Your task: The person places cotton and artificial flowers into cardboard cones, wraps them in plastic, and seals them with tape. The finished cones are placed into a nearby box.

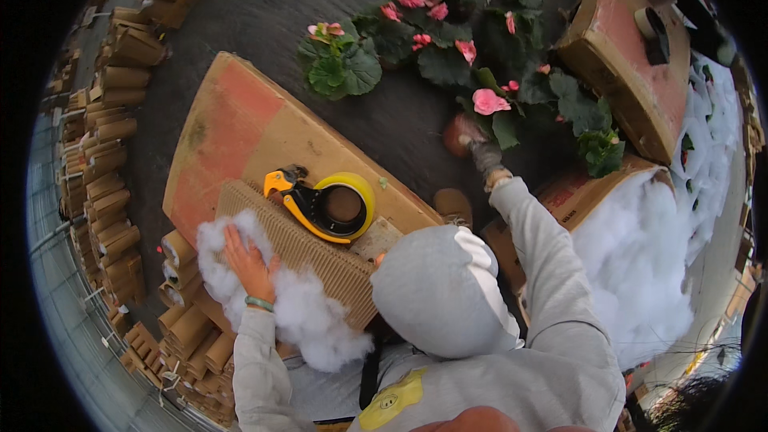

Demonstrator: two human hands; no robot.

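Pressing left hand [250, 266] flat, fingers spread, on white stuffing [300, 312] just below tape dispenser [328, 206]; right hand [468, 134] gripping flower pot [454, 134], far right of dispenser, well apart.

Dark grey floor [264, 24], looks like asphalt or concrete, a bit scuffed. Rows of brown cardboard rolls [108, 144] stacked along left side, more piled lower left. Flattened cardboard sheet [240, 124] with faded red patch lying on ground. Second cardboard box [632, 72] upper right, same reddish print. Big heap of white stuffing [640, 256] on right. Light soft and even, no hard shadows. No walls or windows in view.
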